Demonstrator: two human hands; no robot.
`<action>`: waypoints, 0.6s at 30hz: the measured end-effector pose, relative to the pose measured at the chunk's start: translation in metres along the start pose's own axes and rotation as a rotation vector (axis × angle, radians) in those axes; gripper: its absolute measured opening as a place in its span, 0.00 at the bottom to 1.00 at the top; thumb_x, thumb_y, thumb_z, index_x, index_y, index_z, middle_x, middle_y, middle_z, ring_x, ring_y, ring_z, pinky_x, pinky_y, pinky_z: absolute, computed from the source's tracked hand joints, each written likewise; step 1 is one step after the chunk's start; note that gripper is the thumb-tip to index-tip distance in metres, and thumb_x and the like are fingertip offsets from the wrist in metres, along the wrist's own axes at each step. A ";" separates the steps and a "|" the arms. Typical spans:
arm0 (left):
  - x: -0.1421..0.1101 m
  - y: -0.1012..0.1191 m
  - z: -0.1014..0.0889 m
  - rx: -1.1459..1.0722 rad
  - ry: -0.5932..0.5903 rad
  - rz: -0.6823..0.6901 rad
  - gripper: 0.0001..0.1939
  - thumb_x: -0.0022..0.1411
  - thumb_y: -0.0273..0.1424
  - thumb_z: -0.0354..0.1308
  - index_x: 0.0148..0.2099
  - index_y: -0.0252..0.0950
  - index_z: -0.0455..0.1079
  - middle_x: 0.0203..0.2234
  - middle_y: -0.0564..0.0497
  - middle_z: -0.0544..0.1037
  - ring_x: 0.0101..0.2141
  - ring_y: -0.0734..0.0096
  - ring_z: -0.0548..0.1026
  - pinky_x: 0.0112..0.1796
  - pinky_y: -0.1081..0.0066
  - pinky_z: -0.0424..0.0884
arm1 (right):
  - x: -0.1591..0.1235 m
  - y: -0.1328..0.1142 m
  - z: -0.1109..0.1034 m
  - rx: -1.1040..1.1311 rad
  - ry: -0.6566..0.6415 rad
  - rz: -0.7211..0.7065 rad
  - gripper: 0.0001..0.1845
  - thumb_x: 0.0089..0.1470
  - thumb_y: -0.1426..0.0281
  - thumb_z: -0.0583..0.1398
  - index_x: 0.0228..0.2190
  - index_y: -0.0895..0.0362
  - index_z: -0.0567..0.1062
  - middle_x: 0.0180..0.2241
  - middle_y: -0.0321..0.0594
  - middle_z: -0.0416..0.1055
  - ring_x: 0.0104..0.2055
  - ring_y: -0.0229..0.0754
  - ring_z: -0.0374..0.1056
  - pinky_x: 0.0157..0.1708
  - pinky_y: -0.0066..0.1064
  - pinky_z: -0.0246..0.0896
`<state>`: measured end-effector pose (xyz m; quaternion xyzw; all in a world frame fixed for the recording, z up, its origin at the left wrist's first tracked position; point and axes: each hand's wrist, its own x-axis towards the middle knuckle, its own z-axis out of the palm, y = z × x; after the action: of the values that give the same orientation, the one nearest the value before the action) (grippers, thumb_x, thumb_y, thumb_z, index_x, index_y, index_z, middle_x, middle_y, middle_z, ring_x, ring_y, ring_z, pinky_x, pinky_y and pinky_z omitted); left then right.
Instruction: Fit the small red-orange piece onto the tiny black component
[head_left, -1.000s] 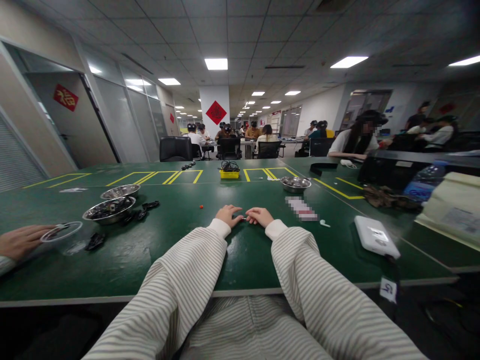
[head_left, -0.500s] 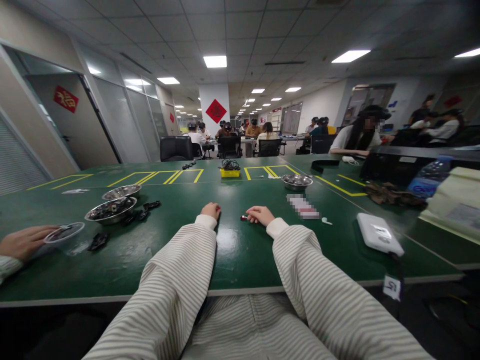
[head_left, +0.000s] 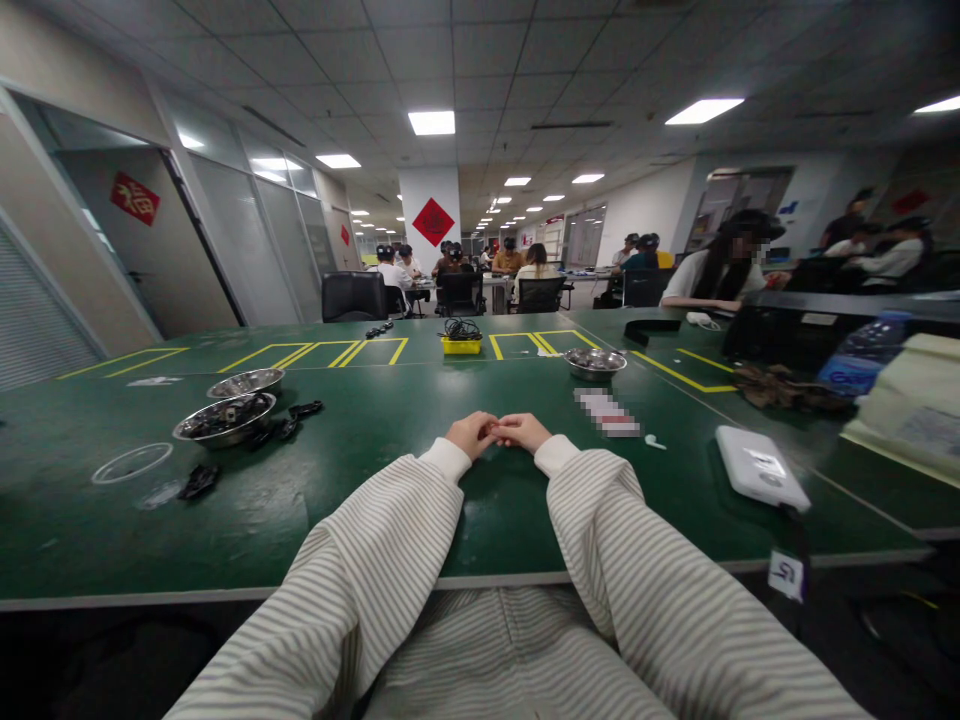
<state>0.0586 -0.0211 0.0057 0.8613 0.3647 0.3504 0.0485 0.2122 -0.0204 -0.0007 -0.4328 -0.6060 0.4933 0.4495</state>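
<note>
Over the green table point(head_left: 352, 530), my left hand point(head_left: 472, 433) and my right hand point(head_left: 523, 431) meet fingertip to fingertip. My right fingers are pinched on a small red piece, which is almost wholly covered now. The fingers of my left hand are closed at the same spot; whether they grip the piece too is hidden. To the left lie a metal bowl point(head_left: 196, 433) of black parts, several loose black parts point(head_left: 288, 428) and a black crumpled-looking piece point(head_left: 199, 482).
A second metal bowl point(head_left: 244, 382) stands behind the first, with another metal bowl point(head_left: 594, 371) at right. Further back is a yellow tray point(head_left: 461, 346) of black cables. An earbud point(head_left: 655, 442), a white device point(head_left: 761, 467) and a clear round plastic container point(head_left: 132, 464) lie about.
My left hand has moved right to meet my right hand, which stayed nearly in place. Another person's hand at the left edge has withdrawn from the clear container.
</note>
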 end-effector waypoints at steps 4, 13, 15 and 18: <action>0.002 -0.011 0.005 0.052 -0.043 -0.002 0.20 0.46 0.33 0.58 0.43 0.34 0.65 0.33 0.49 0.67 0.29 0.75 0.67 0.34 0.73 0.65 | 0.001 -0.001 -0.004 -0.018 0.059 0.000 0.09 0.34 0.74 0.62 0.25 0.62 0.74 0.16 0.35 0.70 0.18 0.32 0.63 0.20 0.23 0.58; 0.005 -0.020 0.007 0.054 -0.109 0.010 0.08 0.48 0.29 0.56 0.34 0.35 0.70 0.27 0.50 0.69 0.31 0.72 0.67 0.37 0.70 0.65 | 0.003 0.001 -0.009 -0.039 0.172 -0.011 0.09 0.31 0.78 0.63 0.23 0.62 0.72 0.14 0.34 0.69 0.15 0.30 0.61 0.18 0.23 0.59; 0.005 -0.017 0.005 0.035 -0.070 0.011 0.09 0.50 0.28 0.54 0.36 0.35 0.69 0.29 0.50 0.69 0.31 0.74 0.67 0.37 0.72 0.65 | 0.001 0.000 -0.008 -0.042 0.171 -0.027 0.08 0.30 0.77 0.63 0.21 0.62 0.72 0.14 0.34 0.69 0.16 0.32 0.63 0.19 0.25 0.61; 0.003 -0.012 0.002 0.007 -0.023 0.010 0.10 0.51 0.25 0.52 0.38 0.35 0.68 0.31 0.51 0.68 0.29 0.77 0.67 0.36 0.74 0.66 | 0.000 -0.002 -0.006 -0.041 0.171 -0.064 0.10 0.29 0.75 0.64 0.22 0.61 0.73 0.18 0.36 0.71 0.20 0.35 0.66 0.25 0.28 0.64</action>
<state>0.0543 -0.0095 0.0015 0.8673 0.3610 0.3394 0.0482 0.2178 -0.0197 0.0018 -0.4627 -0.5889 0.4276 0.5062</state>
